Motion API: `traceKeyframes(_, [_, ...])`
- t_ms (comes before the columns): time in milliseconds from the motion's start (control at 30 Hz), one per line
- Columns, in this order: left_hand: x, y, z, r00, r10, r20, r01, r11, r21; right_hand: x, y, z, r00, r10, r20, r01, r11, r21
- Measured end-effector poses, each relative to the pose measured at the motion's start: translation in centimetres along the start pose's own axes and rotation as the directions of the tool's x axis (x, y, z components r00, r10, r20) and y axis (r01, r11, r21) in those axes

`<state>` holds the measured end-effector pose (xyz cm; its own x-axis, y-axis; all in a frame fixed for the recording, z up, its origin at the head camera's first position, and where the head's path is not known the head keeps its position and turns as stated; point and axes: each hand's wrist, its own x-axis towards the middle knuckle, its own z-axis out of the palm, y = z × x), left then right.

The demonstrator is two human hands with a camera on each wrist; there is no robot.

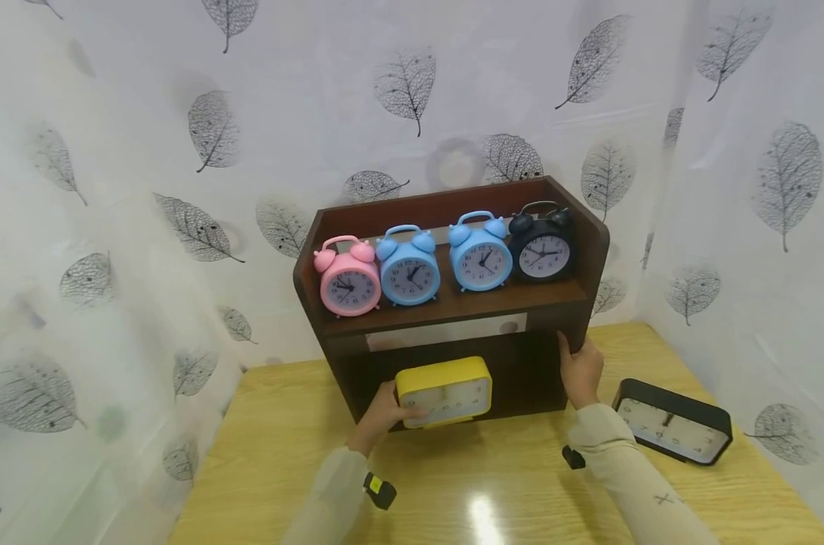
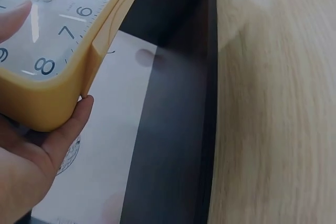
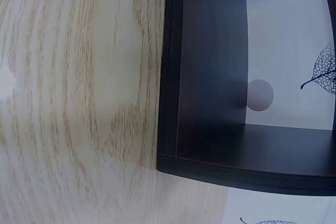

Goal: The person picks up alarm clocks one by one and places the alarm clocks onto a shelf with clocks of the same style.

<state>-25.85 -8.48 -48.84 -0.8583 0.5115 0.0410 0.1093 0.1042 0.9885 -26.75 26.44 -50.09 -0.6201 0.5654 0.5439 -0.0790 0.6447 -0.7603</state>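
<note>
My left hand [image 1: 382,415] grips a yellow rectangular clock [image 1: 446,392] by its left end, thumb over the face and fingers behind. The clock is in front of the lower compartment of a dark brown two-tier shelf [image 1: 446,306]. In the left wrist view the yellow clock [image 2: 79,72] tilts, with a flap [image 2: 113,24] sticking out along its base. My right hand [image 1: 582,371] holds the lower right side panel of the shelf, thumb on the inner side. The right wrist view shows the lower compartment's bare floor [image 3: 210,77], but not the hand.
On the upper tier stand a pink twin-bell clock [image 1: 350,291], two blue ones [image 1: 410,280] and a black one [image 1: 543,253]. A black rectangular clock [image 1: 674,420] rests on the wooden table [image 1: 269,454], right of the shelf. Leaf-patterned curtain [image 1: 303,113] hangs behind and on both sides.
</note>
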Motion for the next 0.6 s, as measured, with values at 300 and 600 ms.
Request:
traceKeyframes(300, [4.0, -0.7, 1.8, 0.999, -0.026, -0.036, 0.026, 1.0, 0.006, 0.1, 0.1, 0.1, 1.0, -0.016, -0.005, 0.016, 1.0, -0.006])
traceKeyframes(600, [7.7, -1.8, 2.8, 0.999, -0.043, -0.021, 0.042, 0.997, -0.072, 0.0, 0.1, 0.0, 1.0, -0.001, 0.007, 0.001, 1.0, -0.005])
